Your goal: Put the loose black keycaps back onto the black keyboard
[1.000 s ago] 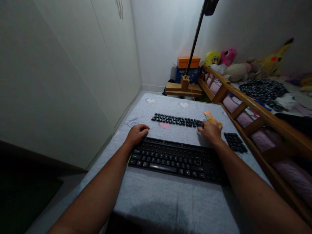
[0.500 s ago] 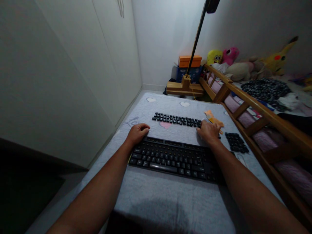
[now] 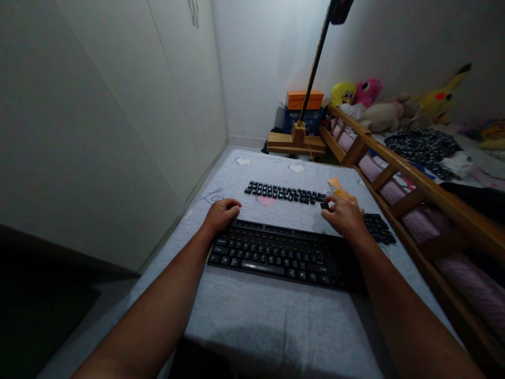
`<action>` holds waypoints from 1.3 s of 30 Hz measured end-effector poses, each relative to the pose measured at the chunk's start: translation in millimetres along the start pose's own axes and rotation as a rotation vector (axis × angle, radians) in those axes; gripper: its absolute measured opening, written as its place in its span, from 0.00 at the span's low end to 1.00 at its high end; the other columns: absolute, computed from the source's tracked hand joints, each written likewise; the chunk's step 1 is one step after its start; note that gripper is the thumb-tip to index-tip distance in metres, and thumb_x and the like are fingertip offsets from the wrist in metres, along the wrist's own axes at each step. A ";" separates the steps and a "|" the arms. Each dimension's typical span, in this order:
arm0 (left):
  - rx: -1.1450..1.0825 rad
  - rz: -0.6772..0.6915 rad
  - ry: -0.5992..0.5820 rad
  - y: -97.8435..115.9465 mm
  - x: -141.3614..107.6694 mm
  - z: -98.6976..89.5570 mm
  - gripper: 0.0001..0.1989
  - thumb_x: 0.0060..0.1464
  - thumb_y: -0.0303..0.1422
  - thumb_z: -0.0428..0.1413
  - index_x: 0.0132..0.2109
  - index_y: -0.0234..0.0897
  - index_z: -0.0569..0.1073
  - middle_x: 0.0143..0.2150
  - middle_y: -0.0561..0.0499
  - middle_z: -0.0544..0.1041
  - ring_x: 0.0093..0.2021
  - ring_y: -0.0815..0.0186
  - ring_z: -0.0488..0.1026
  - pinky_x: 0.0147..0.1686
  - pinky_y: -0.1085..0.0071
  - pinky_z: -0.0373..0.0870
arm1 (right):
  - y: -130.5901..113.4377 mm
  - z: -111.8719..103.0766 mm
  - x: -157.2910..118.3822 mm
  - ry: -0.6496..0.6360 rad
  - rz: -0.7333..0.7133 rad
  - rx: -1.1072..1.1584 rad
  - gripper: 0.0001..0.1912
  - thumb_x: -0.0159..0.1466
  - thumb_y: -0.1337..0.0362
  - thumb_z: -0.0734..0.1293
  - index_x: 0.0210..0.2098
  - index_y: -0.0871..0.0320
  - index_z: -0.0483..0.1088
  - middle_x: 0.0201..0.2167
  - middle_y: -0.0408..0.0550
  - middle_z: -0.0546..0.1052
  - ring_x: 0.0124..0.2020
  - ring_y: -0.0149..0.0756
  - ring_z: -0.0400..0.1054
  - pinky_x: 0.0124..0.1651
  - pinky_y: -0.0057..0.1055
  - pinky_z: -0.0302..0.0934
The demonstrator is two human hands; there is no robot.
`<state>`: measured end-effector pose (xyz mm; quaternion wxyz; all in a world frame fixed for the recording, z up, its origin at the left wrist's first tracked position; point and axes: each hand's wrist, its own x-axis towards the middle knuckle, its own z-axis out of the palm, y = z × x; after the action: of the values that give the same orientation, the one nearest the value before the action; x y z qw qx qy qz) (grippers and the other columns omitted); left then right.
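Note:
A black keyboard [image 3: 268, 252] lies across the cloth-covered table, its lower rows fitted with keycaps and its right part bare of them. Beyond it, loose black keycaps [image 3: 282, 192] stand in rows. My left hand [image 3: 223, 213] rests at the keyboard's upper left corner, fingers curled together; whatever they may hold is hidden. Over the right end of the loose rows is my right hand [image 3: 342, 213], thumb and forefinger closed around a small black keycap [image 3: 324, 206]. More keycaps [image 3: 379, 227] form a block right of that hand, and an orange cloth-like item [image 3: 335, 185] lies just behind it.
A wooden bed rail [image 3: 398, 163] runs along the table's right side, with plush toys [image 3: 382, 113] behind it. A wooden stand [image 3: 298, 141] with a black pole and stacked boxes [image 3: 304, 100] is past the far edge. White cabinet doors [image 3: 158, 121] flank the left.
My right hand has shifted slightly right, and its thumb and forefinger now show around a keycap. My left hand stays at the keyboard corner. The view has moved a little.

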<state>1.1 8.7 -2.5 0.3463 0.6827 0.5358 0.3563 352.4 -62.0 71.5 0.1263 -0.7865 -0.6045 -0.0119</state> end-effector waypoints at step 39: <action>0.015 -0.032 0.011 5.1 -2.2 -2.6 0.17 0.45 0.40 0.55 0.38 0.34 0.79 0.33 0.49 0.80 0.33 0.62 0.73 0.36 0.67 0.68 | 18.2 -10.1 -88.1 -0.476 -0.017 1.055 0.19 0.57 0.54 0.69 0.47 0.51 0.73 0.35 0.43 0.72 0.38 0.38 0.66 0.42 0.34 0.60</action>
<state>0.9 5.9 2.9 0.3437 0.6747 0.5513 0.3504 347.4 -152.0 62.8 0.3615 -0.5934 -0.5466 0.4674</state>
